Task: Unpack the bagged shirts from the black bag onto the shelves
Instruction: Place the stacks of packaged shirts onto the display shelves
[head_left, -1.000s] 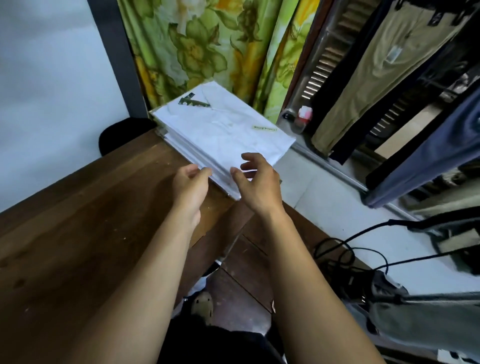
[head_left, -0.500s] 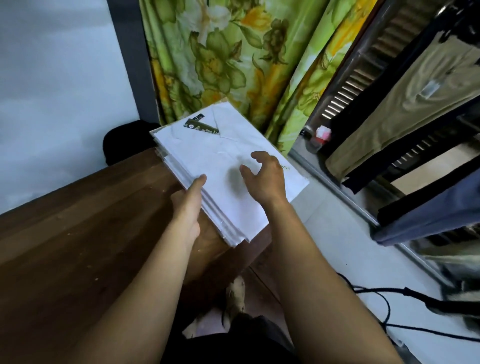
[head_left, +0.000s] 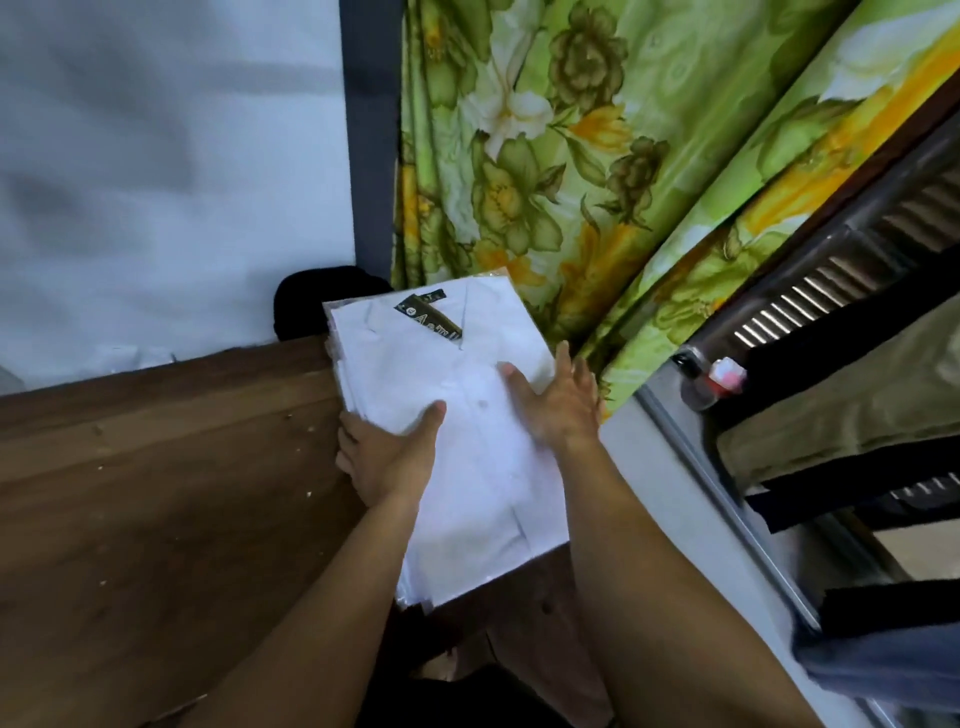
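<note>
**Head view: both hands on the stack of bagged shirts at the table's end**

Head view looks down on a stack of bagged shirts (head_left: 467, 483), white in clear plastic, lying at the right end of a brown wooden table (head_left: 156, 493). The left hand (head_left: 387, 457) grips the stack at its left side. Its thumb (head_left: 434, 418) lies on the top bag and its fingers (head_left: 349, 436) curl down along the stack's edge against the tabletop, so the pile is pinched between them. The right hand (head_left: 558, 410) lies on the top bag near the right edge. Its fingers are straight and spread and point away from the person, with the palm pressing flat rather than clenched. Whether its fingertips wrap over the far edge cannot be told.

The stack sits askew between the two hands. Its near corner overhangs the table's end, and below that corner lies dark, blurred space. Its far corner almost touches a green and yellow flowered curtain (head_left: 597, 156). A dark label (head_left: 428, 319) shows at the top shirt's collar, beyond both hands.

To the left the tabletop runs bare and wide up to a pale wall (head_left: 156, 182). A black shape (head_left: 311, 296) sits behind the table's far corner, just beside the stack, and what it is cannot be told. To the right a grey floor (head_left: 675, 493) leaves a strip of open room. Past it hang an olive garment (head_left: 857, 405) and darker clothes, and a small bottle with a pink cap (head_left: 711, 384) stands at their foot.
</note>
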